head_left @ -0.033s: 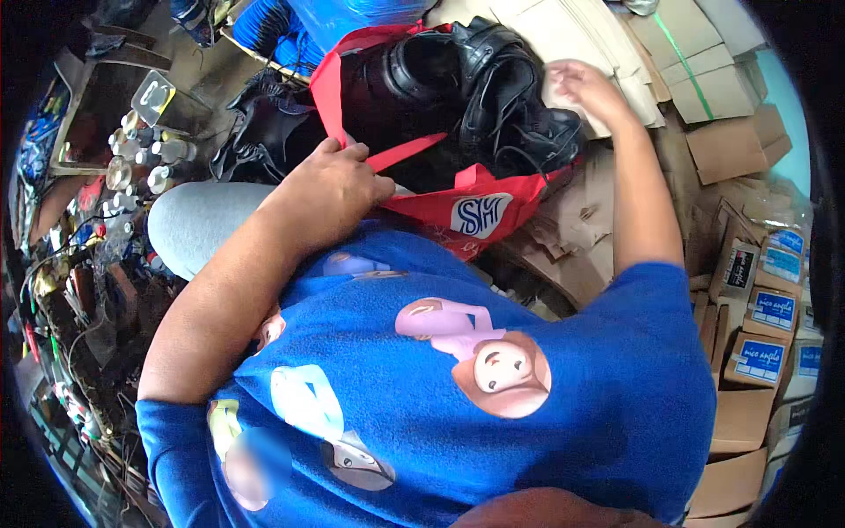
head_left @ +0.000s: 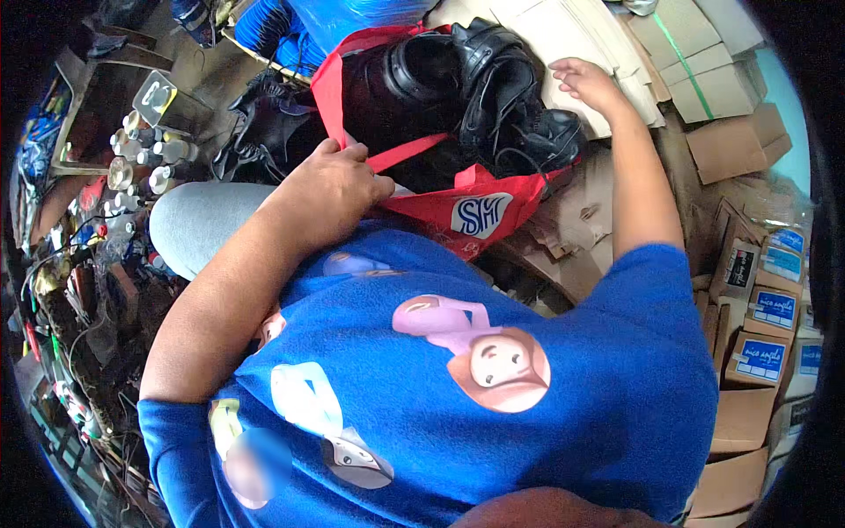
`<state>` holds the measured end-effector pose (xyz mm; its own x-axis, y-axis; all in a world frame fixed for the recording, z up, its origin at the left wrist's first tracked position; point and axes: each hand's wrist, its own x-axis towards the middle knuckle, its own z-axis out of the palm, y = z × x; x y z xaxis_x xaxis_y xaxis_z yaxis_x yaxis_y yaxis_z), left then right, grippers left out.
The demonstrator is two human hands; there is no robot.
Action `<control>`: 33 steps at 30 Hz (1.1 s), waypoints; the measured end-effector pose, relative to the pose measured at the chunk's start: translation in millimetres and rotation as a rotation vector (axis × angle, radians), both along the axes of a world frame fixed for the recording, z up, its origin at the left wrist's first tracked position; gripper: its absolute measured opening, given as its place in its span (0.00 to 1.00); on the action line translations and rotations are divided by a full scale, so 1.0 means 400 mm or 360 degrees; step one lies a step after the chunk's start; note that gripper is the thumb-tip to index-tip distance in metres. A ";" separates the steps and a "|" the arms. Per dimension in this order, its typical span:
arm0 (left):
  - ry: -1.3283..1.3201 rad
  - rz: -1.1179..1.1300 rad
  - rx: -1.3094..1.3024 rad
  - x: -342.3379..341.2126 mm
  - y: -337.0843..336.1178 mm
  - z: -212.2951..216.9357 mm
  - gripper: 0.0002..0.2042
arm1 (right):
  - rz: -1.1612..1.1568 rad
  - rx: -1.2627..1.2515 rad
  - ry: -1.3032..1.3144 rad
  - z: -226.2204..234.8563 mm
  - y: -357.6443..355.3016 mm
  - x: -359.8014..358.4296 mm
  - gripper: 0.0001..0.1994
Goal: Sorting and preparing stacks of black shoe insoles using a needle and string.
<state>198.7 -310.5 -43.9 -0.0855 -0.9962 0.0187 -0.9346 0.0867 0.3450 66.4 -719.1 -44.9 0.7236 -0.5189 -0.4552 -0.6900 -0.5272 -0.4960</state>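
Note:
A red shopping bag (head_left: 519,211) lies in front of me with its mouth spread. Several black leather shoes (head_left: 422,75) fill it, some with straps or laces. My left hand (head_left: 334,180) is closed around the bag's near left edge, by one red handle (head_left: 407,152). Past the bag's right side, my right hand (head_left: 588,84) hovers near the pale cardboard sheets (head_left: 563,26) with its fingers apart and nothing in them. More black shoes (head_left: 264,123) lie to the left of the bag, partly behind its edge.
Small bottles (head_left: 145,154) cluster at the left, beside a clear square container (head_left: 156,97). Loose clutter (head_left: 97,326) covers the lower left. Cardboard boxes (head_left: 757,356) with blue labels stack at the right. A blue plastic-wrapped bundle (head_left: 361,13) sits beyond the bag.
My right hand has shifted very slightly, its fingers now extended more to the left. The left hand keeps its grip on the bag, and the shoes stay where they were.

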 end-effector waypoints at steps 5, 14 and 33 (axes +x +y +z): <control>-0.0031 0.0086 0.0040 0.005 0.007 -0.026 0.05 | 0.0402 -0.0499 0.0821 -0.151 -0.035 0.115 0.14; -0.0003 0.0095 0.0094 0.019 0.004 -0.016 0.05 | 0.0462 -0.0256 0.0636 -0.207 0.032 0.055 0.13; -0.0006 0.0105 0.0216 0.019 -0.018 -0.020 0.07 | 0.0253 -0.0440 0.0310 -0.353 0.005 0.088 0.21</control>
